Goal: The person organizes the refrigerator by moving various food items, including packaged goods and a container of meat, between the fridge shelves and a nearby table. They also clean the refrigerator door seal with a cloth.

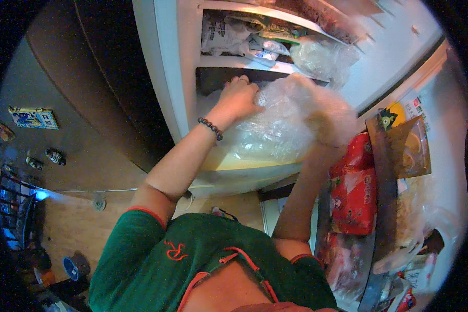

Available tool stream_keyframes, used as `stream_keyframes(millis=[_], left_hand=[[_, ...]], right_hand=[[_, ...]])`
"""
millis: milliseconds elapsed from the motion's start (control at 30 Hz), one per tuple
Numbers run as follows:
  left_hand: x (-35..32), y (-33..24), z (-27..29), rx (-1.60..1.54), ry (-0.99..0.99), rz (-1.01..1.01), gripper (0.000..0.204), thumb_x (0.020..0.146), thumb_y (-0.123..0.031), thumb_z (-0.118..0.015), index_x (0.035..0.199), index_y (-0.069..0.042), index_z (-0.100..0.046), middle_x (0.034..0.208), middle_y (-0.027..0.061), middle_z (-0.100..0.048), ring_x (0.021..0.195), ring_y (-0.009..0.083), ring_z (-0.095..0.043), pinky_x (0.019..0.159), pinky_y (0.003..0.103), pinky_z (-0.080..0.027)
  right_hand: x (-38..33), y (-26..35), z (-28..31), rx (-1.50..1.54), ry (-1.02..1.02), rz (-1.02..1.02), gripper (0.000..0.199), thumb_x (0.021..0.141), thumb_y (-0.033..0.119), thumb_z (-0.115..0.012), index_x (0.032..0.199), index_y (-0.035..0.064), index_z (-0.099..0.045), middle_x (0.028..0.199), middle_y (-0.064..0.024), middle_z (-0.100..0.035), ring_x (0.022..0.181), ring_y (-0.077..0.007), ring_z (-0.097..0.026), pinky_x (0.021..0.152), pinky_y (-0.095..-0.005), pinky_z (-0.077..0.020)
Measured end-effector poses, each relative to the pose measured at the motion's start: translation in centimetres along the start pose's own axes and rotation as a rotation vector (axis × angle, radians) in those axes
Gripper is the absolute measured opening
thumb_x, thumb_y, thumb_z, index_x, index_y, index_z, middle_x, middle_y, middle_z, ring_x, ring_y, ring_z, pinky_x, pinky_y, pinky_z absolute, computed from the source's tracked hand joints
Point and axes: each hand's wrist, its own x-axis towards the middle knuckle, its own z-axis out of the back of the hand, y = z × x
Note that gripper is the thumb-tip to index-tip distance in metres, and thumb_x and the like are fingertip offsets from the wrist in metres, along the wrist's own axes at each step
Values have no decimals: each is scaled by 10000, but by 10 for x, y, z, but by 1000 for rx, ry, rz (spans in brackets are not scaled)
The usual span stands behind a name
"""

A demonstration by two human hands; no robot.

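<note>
A large clear plastic bag [275,122] fills the bottom compartment of an open fridge or freezer. What is inside the bag cannot be made out. My left hand [239,101], with a beaded bracelet at the wrist, rests on the bag's left side. Its thumb is apart from its fingers, which reach toward the compartment's back. On the other side, my right hand [325,122] is blurred and partly covered by the crumpled plastic, so its fingers do not show. A raised fold of the bag stands around that hand.
Above, a shelf [265,63] holds several bagged packages. The open door at the right has racks with a red package [353,200] and a brown packet [413,148]. A dark closed door with magnets [34,118] stands left. A blue bin [76,268] is on the floor.
</note>
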Motion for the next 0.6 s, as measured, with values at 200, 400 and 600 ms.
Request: stream_keyframes(millis=[200, 400, 600], left_hand=[[-10, 0, -2, -585, -240, 166, 394, 695, -278, -706, 966, -29, -566, 938, 143, -586, 815, 318, -583, 714, 375, -474], [-19, -22, 36, -985, -491, 32, 331, 805, -117, -650, 1099, -19, -532, 1004, 66, -581, 738, 122, -564, 625, 234, -475], [-6, -54, 90, -1523, -225, -78, 441, 843, -34, -606, 1267, -29, -485, 1163, 66, -563, 951, 130, -578, 804, 234, -483]], right_hand=[[-9, -44, 5, 66, 16, -149, 395, 828, 100, -573, 1200, 4, -479, 1164, -128, -525, 1093, -242, -501, 932, -395, -440], [-3, -77, 11, 176, -36, -183, 425, 753, -6, -626, 1155, -12, -491, 1160, -108, -523, 1110, -277, -483, 975, -395, -384], [-8, -77, 15, -307, 96, 174, 500, 662, -75, -651, 1136, -32, -499, 1182, -128, -513, 1122, -292, -481, 979, -392, -375]])
